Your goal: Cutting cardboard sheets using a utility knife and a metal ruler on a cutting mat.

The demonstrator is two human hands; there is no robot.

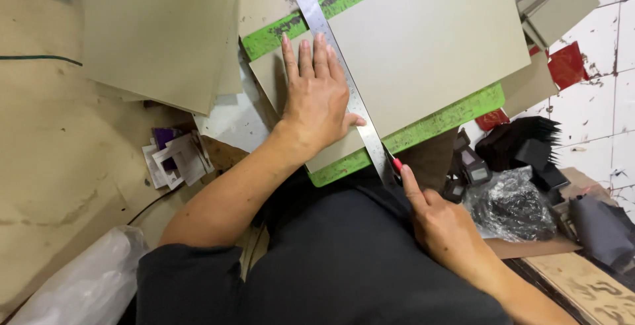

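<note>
- The floor (53, 166) is worn and tan-coloured, with pale tiles on the right, and everything lies on it or just above it.
- A green cutting mat (430, 126) lies tilted in front of the person, its bright edges showing at the upper left and along the lower right.
- A large grey board (430, 47) rests on the mat and covers most of it.
- A stack of similar grey boards (159, 34) lies to the upper left, apart from the mat.
- The person's dark-clothed lap (344, 259) fills the lower middle, touching the near edge of the mat.
- A steel ruler (344, 80) runs diagonally across the board from the top to the near edge of the mat.
- The left hand (316, 97) lies flat with fingers spread, pressing on the board and on the left edge of the ruler; its grip is open, clamped on nothing.
- The right hand (443, 222) sits at the near end of the ruler, its grip closed round a small cutter (396, 166) with a red tip, forefinger stretched along it; the tip meets the ruler's right edge at the mat's near edge.
- A crumpled black plastic bag (512, 203) lies just right of the right hand.
- Small paper scraps (175, 160), white and purple, lie on the floor to the left of the left forearm.
</note>
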